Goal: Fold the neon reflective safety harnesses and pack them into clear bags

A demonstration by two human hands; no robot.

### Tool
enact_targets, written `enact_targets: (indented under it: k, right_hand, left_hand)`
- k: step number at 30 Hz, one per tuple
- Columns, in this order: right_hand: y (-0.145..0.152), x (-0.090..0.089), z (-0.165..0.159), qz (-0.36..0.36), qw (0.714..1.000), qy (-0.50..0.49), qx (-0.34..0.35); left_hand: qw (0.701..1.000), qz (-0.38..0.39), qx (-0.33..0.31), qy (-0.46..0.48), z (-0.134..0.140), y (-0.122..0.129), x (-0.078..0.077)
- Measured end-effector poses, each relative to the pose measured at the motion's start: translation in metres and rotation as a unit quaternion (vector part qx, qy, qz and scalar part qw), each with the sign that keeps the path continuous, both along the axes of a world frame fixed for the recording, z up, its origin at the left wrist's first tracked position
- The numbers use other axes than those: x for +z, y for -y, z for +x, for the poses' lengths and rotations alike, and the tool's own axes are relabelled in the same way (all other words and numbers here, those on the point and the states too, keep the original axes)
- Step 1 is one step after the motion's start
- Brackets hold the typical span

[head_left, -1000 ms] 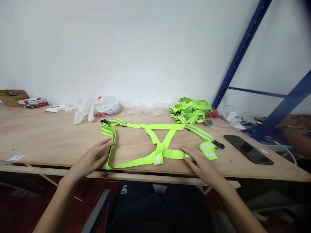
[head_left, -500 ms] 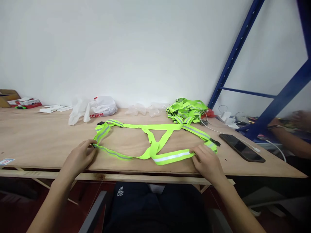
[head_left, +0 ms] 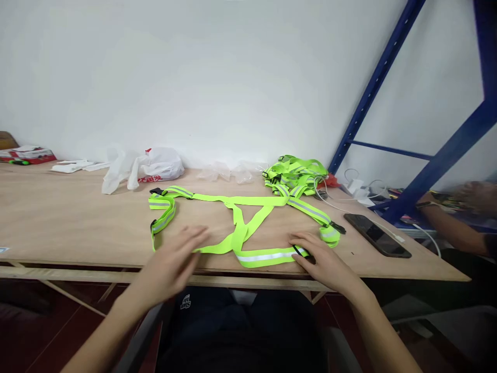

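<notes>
A neon yellow-green reflective harness vest [head_left: 256,201] of elastic straps lies spread on the wooden table [head_left: 77,228]. Its straps carry grey reflective stripes and black plastic buckles. My left hand [head_left: 171,264], slightly blurred, hovers over the near-left strap with its fingers stretched out; it hides part of that strap. At the near-right strap, my right hand [head_left: 324,261] has thumb and fingers around the strap end, beside a black slider [head_left: 300,250]. A black side-release buckle [head_left: 156,191] lies at the far-left corner of the vest.
More such vests lie in a heap [head_left: 295,173] by the wall. A smartphone [head_left: 376,235] and white cable are at the right, near a blue metal rack [head_left: 411,191]. Plastic bags [head_left: 161,165] lie along the back. Another person's arm [head_left: 446,217] shows beyond the rack.
My left hand has let go of the left strap corner and moved right, over the near strap. My right hand has shifted slightly left, and a black slider now shows beside its fingers.
</notes>
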State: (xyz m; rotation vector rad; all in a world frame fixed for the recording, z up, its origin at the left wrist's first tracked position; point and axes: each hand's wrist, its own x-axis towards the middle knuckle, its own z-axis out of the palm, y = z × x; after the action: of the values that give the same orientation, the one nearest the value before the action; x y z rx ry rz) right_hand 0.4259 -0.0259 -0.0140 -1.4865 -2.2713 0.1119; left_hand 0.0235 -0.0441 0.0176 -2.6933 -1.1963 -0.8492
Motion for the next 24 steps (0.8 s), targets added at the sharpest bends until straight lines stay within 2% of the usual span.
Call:
enact_targets:
  k: [2,6,10,15,19,24]
  right_hand:
    - [0.001,0.000,0.002,0.005,1.000,-0.001,0.004]
    - [0.004,0.000,0.007,0.024,1.000,0.007,0.012]
    - [0.005,0.003,0.005,0.029,0.999,0.011,0.024]
    - [0.005,0.006,0.002,0.055,0.998,0.003,0.030]
    - [-0.002,0.001,0.007,0.163,0.986,0.009,0.019]
    - [-0.006,-0.002,0.008,0.356,0.929,0.094,-0.030]
  left_hand:
    - [0.997,-0.022,-0.052,-0.051,0.032,-0.006,-0.003]
    - [0.990,-0.060,-0.073,-0.106,0.069,-0.024,-0.018]
    - [0.984,-0.110,-0.062,-0.129,0.072,-0.031,-0.032]
    - [0.984,-0.130,-0.047,-0.113,0.068,-0.030,-0.033]
    - [0.983,-0.152,-0.035,-0.095,0.070,-0.031,-0.029]
    - [0.983,-0.168,-0.002,-0.075,0.071,-0.034,-0.030]
